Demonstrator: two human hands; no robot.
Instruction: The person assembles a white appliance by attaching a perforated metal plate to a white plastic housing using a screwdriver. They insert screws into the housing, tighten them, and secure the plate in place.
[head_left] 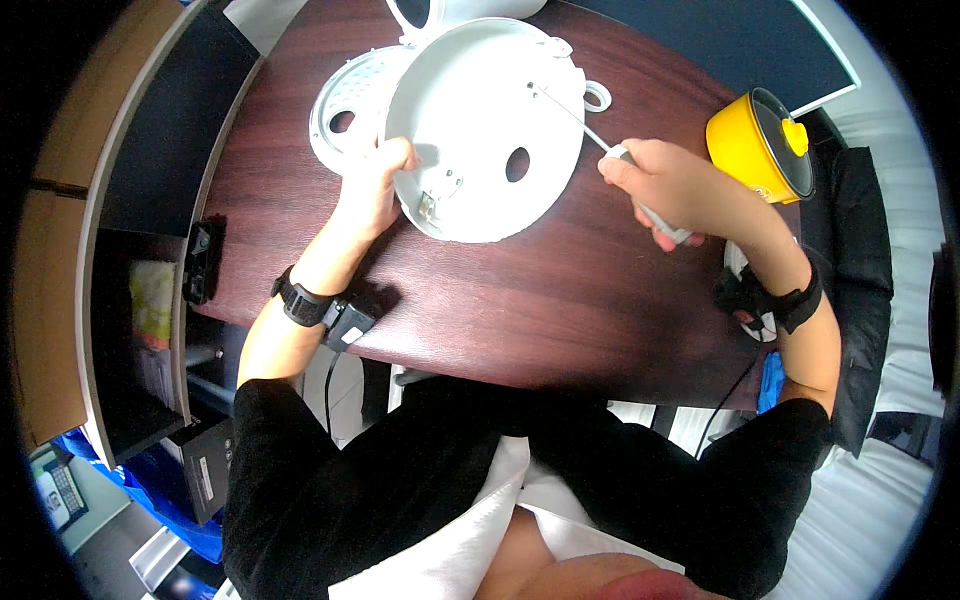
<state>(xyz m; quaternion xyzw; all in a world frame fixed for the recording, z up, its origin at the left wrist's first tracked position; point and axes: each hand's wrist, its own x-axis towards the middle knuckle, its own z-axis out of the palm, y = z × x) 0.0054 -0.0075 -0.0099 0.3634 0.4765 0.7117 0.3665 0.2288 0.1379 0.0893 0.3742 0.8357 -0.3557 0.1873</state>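
In the head view, above a brown table (500, 310), held a large round white shell (475, 125) with the left hand (375, 185), clasping the rim at its left, nearer side. Had the thumb against the rim and the other fingers mostly out of sight, presumably to pinch the edge and resist turning. Faced the hollow side upward, perhaps to give clear sight of the holes and a small fitting (428, 205) inside. Could not tell about contact between shell and table. To the right of the shell, gripped a screwdriver (621, 153) by its handle in the right hand (668, 185), with the fingers curled firmly round. Pointed the thin shaft in over the shell's right rim, likely slanted to clear that raised edge, with the tip close to a small hole; could not confirm touching. Left of the shell and partly beneath, had a perforated white disc (360, 80). Well right of the shell, had a yellow pot (738, 145), seemingly outside the working space.
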